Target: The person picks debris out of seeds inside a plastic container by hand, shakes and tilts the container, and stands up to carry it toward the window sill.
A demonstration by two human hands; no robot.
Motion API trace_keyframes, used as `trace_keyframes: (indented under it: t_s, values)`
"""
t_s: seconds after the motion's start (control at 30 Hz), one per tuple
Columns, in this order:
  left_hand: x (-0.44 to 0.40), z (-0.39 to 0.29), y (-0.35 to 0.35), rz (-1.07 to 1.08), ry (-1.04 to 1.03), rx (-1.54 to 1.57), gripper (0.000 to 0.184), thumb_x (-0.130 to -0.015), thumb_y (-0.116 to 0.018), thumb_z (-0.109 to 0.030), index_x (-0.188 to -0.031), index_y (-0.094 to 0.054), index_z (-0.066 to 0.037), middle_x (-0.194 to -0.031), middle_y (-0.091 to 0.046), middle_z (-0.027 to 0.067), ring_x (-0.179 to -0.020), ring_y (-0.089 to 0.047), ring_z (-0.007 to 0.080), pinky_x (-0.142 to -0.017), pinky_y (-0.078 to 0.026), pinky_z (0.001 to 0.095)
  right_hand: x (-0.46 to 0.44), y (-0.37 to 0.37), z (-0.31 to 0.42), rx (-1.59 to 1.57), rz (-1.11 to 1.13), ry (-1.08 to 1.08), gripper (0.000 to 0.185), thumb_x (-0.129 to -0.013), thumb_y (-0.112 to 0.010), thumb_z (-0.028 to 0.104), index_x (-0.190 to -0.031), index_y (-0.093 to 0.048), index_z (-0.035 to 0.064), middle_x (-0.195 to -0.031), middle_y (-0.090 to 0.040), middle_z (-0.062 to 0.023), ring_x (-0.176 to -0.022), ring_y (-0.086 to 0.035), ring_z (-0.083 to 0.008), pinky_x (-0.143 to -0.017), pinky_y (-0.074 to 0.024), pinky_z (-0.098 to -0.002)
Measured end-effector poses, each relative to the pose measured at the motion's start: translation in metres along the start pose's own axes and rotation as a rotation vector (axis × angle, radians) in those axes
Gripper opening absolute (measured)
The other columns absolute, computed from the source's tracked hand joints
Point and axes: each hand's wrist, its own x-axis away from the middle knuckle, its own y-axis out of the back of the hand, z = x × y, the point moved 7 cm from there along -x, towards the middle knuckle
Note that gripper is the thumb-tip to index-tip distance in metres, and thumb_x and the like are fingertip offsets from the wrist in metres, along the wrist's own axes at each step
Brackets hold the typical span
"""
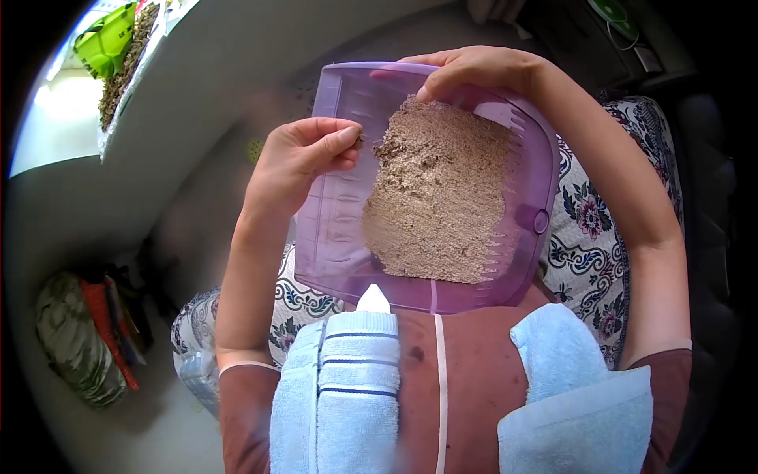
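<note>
A translucent purple plastic tray [335, 186] with slotted ridges along its sides rests across the lap. Inside it lies a flat heap of small tan grains [442, 193], with darker clumped bits along its upper left edge. My right hand [474, 69] grips the tray's far rim, its thumb reaching over the inside beside the grains. Left of the heap, above the tray, my left hand [308, 154] is closed in a pinch. A tiny dark bit shows at its fingertips, too small to name.
A patterned floral cloth [584, 229] covers the lap under the tray. Light blue towels [359, 395] hang over the brown top. At the upper left, a white surface [67, 118] carries a green packet [106, 39] and a pile of brown bits [130, 67]. Bags [79, 340] stand lower left.
</note>
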Motion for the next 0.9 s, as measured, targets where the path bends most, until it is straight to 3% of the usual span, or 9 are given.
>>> trace_keyframes:
  t_s: [0.23, 0.37, 0.47, 0.57, 0.67, 0.7, 0.8, 0.83, 0.9]
  values:
    - [-0.002, 0.001, 0.003, 0.057, 0.027, 0.134, 0.021, -0.091, -0.066, -0.012, -0.105, -0.066, 0.005, -0.087, -0.068, 0.0077, -0.072, -0.065, 0.0098, -0.068, -0.055, 0.0206, 0.001, 0.000, -0.003, -0.005, -0.026, -0.001, 0.063, -0.083, -0.061, 0.017, -0.144, -0.045, 0.0181, -0.108, -0.065, -0.0083, -0.086, -0.064, -0.0118, -0.076, -0.0539, -0.0261]
    - [0.001, -0.024, 0.018, -0.069, -0.085, 0.068, 0.017, -0.094, -0.061, -0.008, -0.106, -0.066, 0.002, -0.089, -0.068, 0.0065, -0.072, -0.066, 0.0077, -0.066, -0.056, 0.0169, 0.004, -0.002, -0.001, -0.044, -0.001, 0.023, 0.063, -0.083, -0.062, 0.018, -0.143, -0.045, 0.0179, -0.108, -0.065, -0.0080, -0.088, -0.063, -0.0119, -0.076, -0.0537, -0.0269]
    - [-0.006, -0.039, 0.041, -0.048, -0.232, 0.125, 0.018, -0.094, -0.061, -0.010, -0.107, -0.066, 0.002, -0.093, -0.068, 0.0073, -0.076, -0.067, 0.0088, -0.067, -0.057, 0.0171, 0.003, -0.001, -0.002, -0.041, 0.003, 0.022, 0.064, -0.083, -0.063, 0.019, -0.144, -0.044, 0.0178, -0.109, -0.064, -0.0076, -0.089, -0.063, -0.0121, -0.076, -0.0532, -0.0271]
    - [-0.021, -0.046, 0.065, -0.099, -0.243, 0.006, 0.023, -0.095, -0.060, -0.014, -0.111, -0.065, 0.002, -0.096, -0.069, 0.0087, -0.084, -0.067, 0.0109, -0.075, -0.057, 0.0203, 0.000, -0.001, -0.004, -0.049, 0.074, 0.027, 0.065, -0.083, -0.064, 0.021, -0.144, -0.043, 0.0175, -0.112, -0.063, -0.0077, -0.092, -0.062, -0.0129, -0.077, -0.0526, -0.0284]
    - [-0.038, -0.052, 0.087, -0.348, -0.232, -0.204, 0.029, -0.096, -0.061, -0.020, -0.113, -0.064, 0.003, -0.099, -0.069, 0.0076, -0.091, -0.066, 0.0137, -0.084, -0.055, 0.0256, 0.000, 0.007, -0.007, 0.060, 0.012, -0.011, 0.066, -0.083, -0.064, 0.024, -0.144, -0.043, 0.0174, -0.109, -0.062, -0.0067, -0.092, -0.060, -0.0119, -0.079, -0.0513, -0.0283]
    - [-0.061, -0.040, 0.125, -0.438, -0.217, -0.303, 0.036, -0.094, -0.063, -0.025, -0.118, -0.063, 0.002, -0.100, -0.069, 0.0052, -0.094, -0.065, 0.0153, -0.089, -0.053, 0.0286, 0.000, 0.008, -0.007, 0.043, -0.006, -0.012, 0.065, -0.083, -0.063, 0.024, -0.145, -0.043, 0.0182, -0.107, -0.061, -0.0060, -0.091, -0.059, -0.0116, -0.079, -0.0509, -0.0280]
    - [-0.072, -0.048, 0.143, -0.527, -0.257, -0.797, 0.032, -0.089, -0.069, -0.022, -0.113, -0.066, -0.002, -0.106, -0.067, 0.0040, -0.090, -0.064, 0.0139, -0.087, -0.052, 0.0277, 0.005, 0.005, -0.004, 0.023, 0.006, -0.004, 0.065, -0.083, -0.063, 0.024, -0.145, -0.043, 0.0186, -0.105, -0.060, -0.0051, -0.091, -0.058, -0.0118, -0.079, -0.0508, -0.0281]
    - [-0.068, -0.056, 0.134, -0.447, -0.471, -0.803, 0.023, -0.084, -0.073, -0.018, -0.104, -0.070, -0.006, -0.106, -0.065, 0.0044, -0.088, -0.063, 0.0117, -0.085, -0.051, 0.0276, 0.003, 0.007, -0.005, 0.044, 0.005, 0.016, 0.065, -0.083, -0.062, 0.024, -0.145, -0.043, 0.0180, -0.107, -0.061, -0.0055, -0.092, -0.059, -0.0120, -0.079, -0.0509, -0.0281]
    - [-0.049, -0.072, 0.100, -0.532, -0.674, -0.902, 0.018, -0.083, -0.074, -0.015, -0.098, -0.071, -0.006, -0.105, -0.064, 0.0038, -0.087, -0.063, 0.0107, -0.083, -0.051, 0.0265, 0.002, 0.005, -0.005, 0.008, 0.022, 0.033, 0.065, -0.083, -0.062, 0.024, -0.145, -0.043, 0.0178, -0.108, -0.062, -0.0064, -0.091, -0.060, -0.0125, -0.079, -0.0513, -0.0282]
